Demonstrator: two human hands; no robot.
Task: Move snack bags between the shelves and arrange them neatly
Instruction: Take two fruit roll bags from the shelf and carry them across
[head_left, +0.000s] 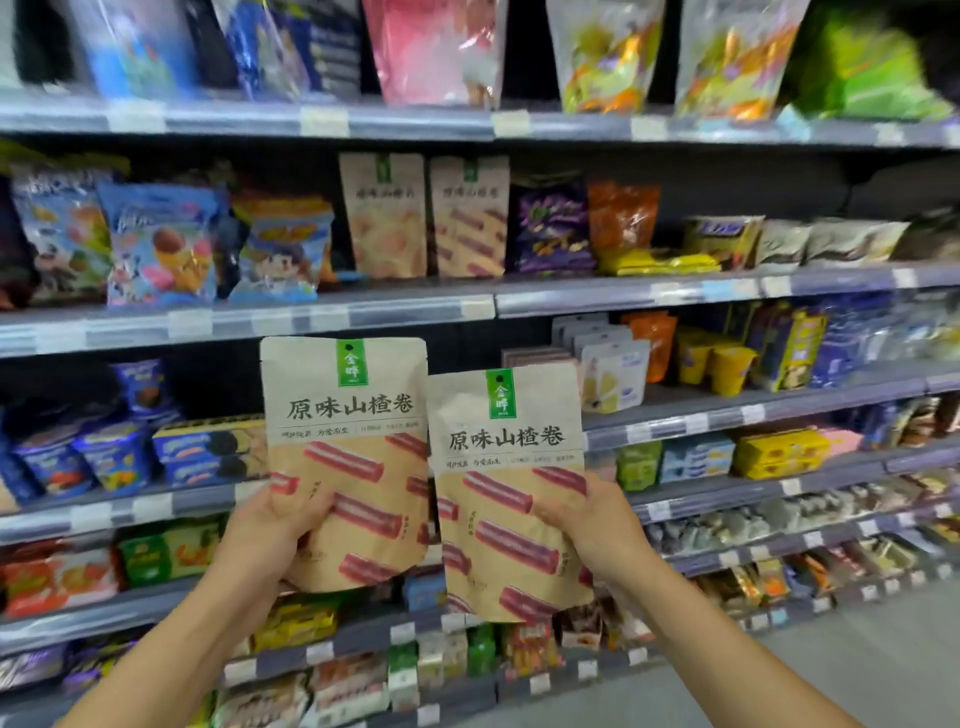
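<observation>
I hold two matching beige snack bags with a green label and red roll pictures, upright in front of the shelves. My left hand (265, 540) grips the lower left edge of the left bag (348, 441). My right hand (597, 530) grips the lower right edge of the right bag (511, 467), which hangs slightly lower and overlaps the left bag's right edge. Two more beige bags of the same brand (384, 218) (470, 218) stand side by side on the second shelf (415, 306), straight above my hands.
Several shelves run left to right, packed with colourful snack packs. Blue cartoon bags (161, 244) stand left of the beige pair, purple (550, 228) and orange bags to the right. A dark gap lies behind my bags on the third shelf. Grey floor (831, 675) shows at the lower right.
</observation>
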